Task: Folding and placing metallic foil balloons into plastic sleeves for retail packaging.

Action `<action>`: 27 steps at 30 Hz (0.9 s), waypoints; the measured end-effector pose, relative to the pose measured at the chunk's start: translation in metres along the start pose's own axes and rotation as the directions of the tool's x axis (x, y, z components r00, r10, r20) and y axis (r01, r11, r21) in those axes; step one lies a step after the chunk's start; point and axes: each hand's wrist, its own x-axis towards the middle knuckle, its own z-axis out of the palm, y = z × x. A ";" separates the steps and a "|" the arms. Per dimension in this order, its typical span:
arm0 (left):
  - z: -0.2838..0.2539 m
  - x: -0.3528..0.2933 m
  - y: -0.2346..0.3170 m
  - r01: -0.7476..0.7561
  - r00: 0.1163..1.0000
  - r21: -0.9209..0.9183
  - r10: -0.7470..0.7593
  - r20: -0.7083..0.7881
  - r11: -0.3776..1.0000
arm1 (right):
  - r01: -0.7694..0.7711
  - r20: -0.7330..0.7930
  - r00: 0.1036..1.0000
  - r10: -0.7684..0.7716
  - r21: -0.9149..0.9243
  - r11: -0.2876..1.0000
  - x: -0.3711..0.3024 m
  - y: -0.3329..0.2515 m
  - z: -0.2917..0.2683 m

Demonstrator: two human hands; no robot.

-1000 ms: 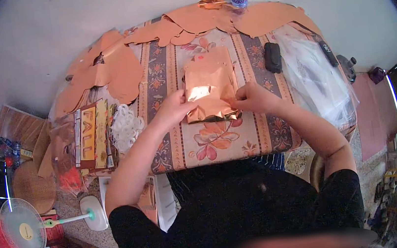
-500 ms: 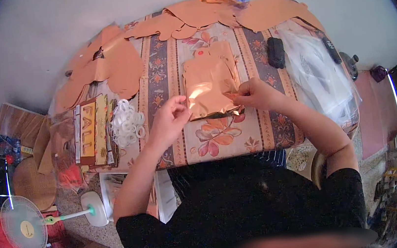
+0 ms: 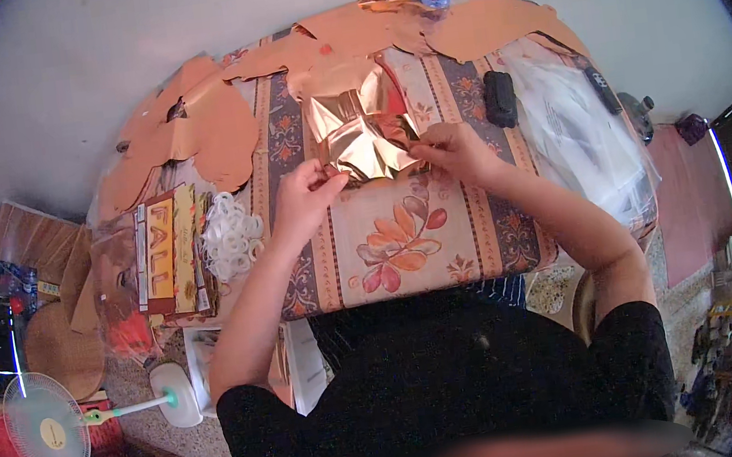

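The crumpled copper foil balloon (image 3: 358, 138) lies mid-table, its long axis seemingly running toward the table's (image 3: 327, 279) back edge, just beyond the fingers. The right hand (image 3: 464, 157) pinches its right side near the front corner, thumb against forefinger; the left hand (image 3: 306, 201), equally near, curls half-open at the front-left corner (whether it grips, I cannot tell).

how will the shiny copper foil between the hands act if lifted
The copper foil is probably floppy, since creases and folds run across it. Its smooth, mirror-like sheen hints that it may slide easily against other surfaces.
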 end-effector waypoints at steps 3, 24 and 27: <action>0.001 -0.011 0.005 -0.213 0.974 0.336 0.228 -0.005 0.917 | 0.365 -0.039 0.929 -0.368 -0.074 0.928 -0.002 0.006 -0.006; 0.002 -0.016 0.002 -0.457 0.889 0.557 0.348 0.297 0.694 | 0.531 0.435 0.790 -0.432 -0.134 0.837 -0.010 0.005 -0.016; -0.001 -0.001 0.003 -0.108 0.986 0.454 0.039 0.160 0.884 | 0.129 0.382 0.916 -0.119 -0.002 0.992 0.005 -0.006 -0.018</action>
